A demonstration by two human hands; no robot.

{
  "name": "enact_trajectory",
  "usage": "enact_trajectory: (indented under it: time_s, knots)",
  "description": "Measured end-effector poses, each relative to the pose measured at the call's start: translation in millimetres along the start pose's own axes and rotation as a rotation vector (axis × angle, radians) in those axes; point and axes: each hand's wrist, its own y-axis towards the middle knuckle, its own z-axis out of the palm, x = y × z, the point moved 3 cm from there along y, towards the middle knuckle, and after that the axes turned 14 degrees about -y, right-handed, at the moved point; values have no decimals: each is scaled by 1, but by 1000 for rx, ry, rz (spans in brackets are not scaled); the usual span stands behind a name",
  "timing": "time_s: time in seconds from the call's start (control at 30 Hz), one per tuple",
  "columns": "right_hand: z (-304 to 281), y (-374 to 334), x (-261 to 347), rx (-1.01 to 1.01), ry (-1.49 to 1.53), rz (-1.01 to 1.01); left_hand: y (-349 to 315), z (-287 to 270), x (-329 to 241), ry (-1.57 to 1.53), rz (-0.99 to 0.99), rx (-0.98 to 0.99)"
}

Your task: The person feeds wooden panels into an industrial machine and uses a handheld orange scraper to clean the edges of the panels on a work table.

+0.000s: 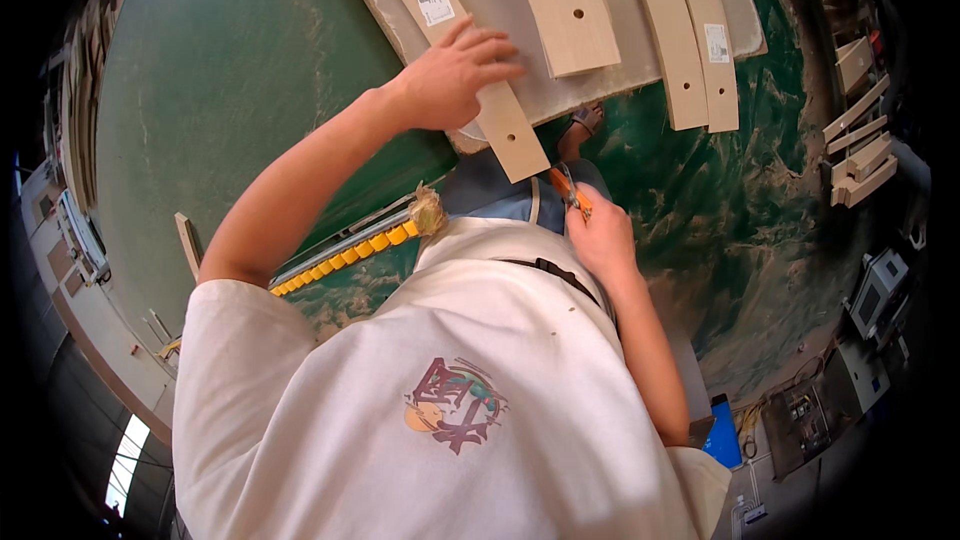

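My left hand (455, 78) lies over a pale wooden board (515, 145), its fingers spread out flat and slightly blurred. The board is long and narrow, with a hole near each end and a white label on its upper part. Its near end sticks out past the edge of the work surface (560, 110). Just beside that near end, my right hand (600, 232) is closed round an orange-handled hand tool (570, 190) with a dark tip. The tool's exact kind is partly hidden by my fingers.
A wider board (570, 10) and two narrow boards (670, 50) lie to the right on the same surface. A yellow roller strip (345, 256) runs along a green panel (260, 70) at the left. Wood offcuts (862, 165) are piled on the far right.
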Motion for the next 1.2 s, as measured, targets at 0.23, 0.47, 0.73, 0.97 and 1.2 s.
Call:
enact_trajectory:
  time_s: [0.23,0.47,0.73,0.97,1.2]
  knots:
    - [5,1,35,53,-124,-18,12,36,11,108,-288,-545]
    - [5,-8,40,51,-200,-12,8,36,8,115,-321,-591]
    - [9,-7,38,79,-196,-32,3,36,7,106,-321,-616]
    - [19,-8,41,42,-189,-18,-1,33,3,106,-334,-608]
    - [50,11,18,55,-209,-9,-5,33,4,120,-350,-575]
